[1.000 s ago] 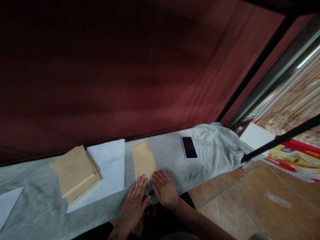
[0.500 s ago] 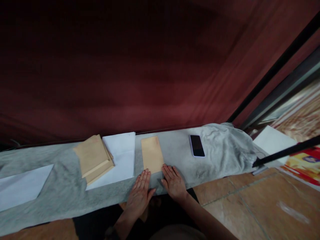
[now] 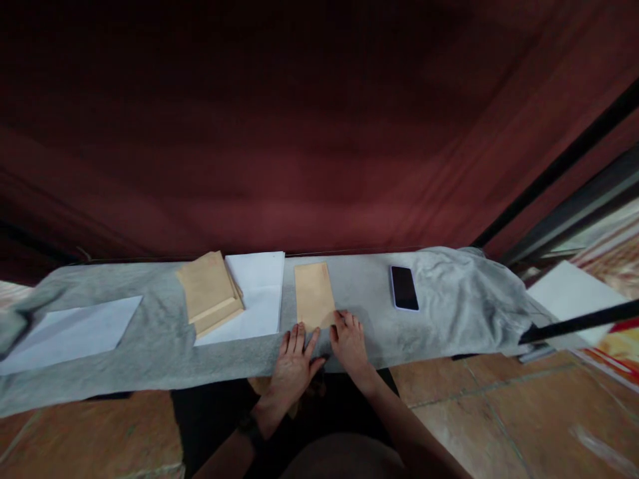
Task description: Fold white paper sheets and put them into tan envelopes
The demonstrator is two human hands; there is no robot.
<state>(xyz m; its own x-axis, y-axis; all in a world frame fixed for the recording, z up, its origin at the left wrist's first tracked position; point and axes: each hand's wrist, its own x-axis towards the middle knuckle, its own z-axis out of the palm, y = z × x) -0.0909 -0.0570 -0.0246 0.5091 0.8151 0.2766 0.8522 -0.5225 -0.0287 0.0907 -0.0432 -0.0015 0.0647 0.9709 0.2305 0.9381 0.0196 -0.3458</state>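
Tan rectangular paper envelope [image 3: 313, 293] lies flat on the grey cloth [image 3: 362, 286] covering the long, narrow tabletop, its short lower edge facing the person and a small reddish mark near its upper right corner (too faint to read). The left hand [image 3: 292, 369] is palm down at that lower edge, its fingers spread apart and the thumb angled out toward the other hand; the fingertips touch the envelope's near edge. A dark band [image 3: 251, 429] circles the left wrist. The right hand [image 3: 350, 342] is at the envelope's lower right corner, its fingers bent and near one another (whether they pinch the paper or only rest against it, I cannot tell).

Left of the envelope, a stack of white paper sheets [image 3: 262, 289] lies just beside it, and a loose pile of tan paper envelopes [image 3: 207, 286] sits partly over those sheets, partly over the cloth. Farther left, well apart, is a separate flat white sheet [image 3: 82, 329]. To the right of the envelope, a dark-screened phone with a pale purple edge [image 3: 405, 289] lies face up, near where the cloth bunches into folds.

Behind the tabletop hangs a dark red surface [image 3: 299, 166]. At the far right, a white panel [image 3: 574, 296] is beside a red and yellow printed item [image 3: 622, 349] (partly cut off), above the orange-brown tiled floor [image 3: 449, 392].
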